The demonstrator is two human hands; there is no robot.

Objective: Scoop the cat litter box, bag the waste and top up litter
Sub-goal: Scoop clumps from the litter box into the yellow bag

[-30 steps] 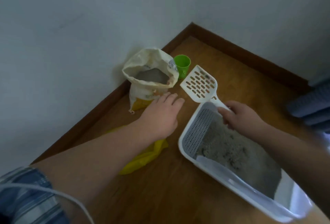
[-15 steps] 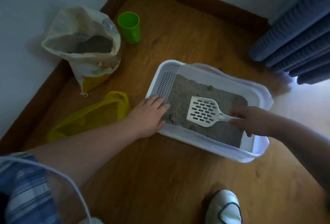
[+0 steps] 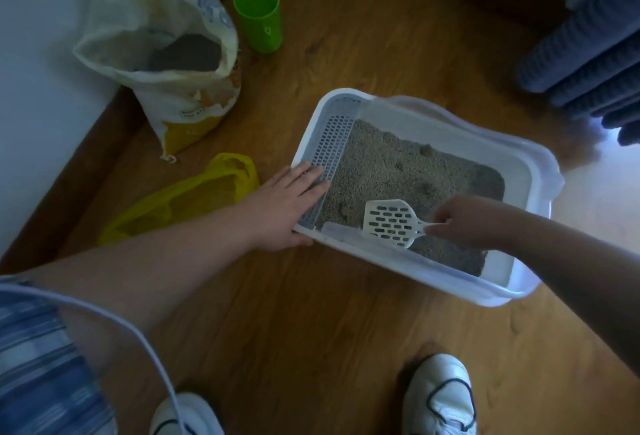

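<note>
A white litter box [image 3: 516, 157] sits on the wooden floor, filled with grey litter [image 3: 391, 164] with a few darker clumps. My left hand [image 3: 284, 206] rests flat, fingers straight, on the box's left rim and its perforated grate. My right hand [image 3: 464, 216] grips the handle of a white slotted scoop [image 3: 389, 218], whose blade lies on the litter near the front wall. A yellow plastic bag [image 3: 180, 199] lies crumpled left of the box. An open litter sack [image 3: 173, 64] stands by the wall.
A green cup [image 3: 258, 17] stands on the floor beside the sack. Blue pleated curtains [image 3: 588, 50] hang at the upper right. My two white shoes [image 3: 440, 396] are at the bottom edge. A white cable [image 3: 114, 323] crosses my left arm. White walls and a brown skirting board bound the corner.
The view has swung down over the box. My right hand has carried the scoop from above the box's rim down onto the litter. My left hand has moved onto the box's left rim.
</note>
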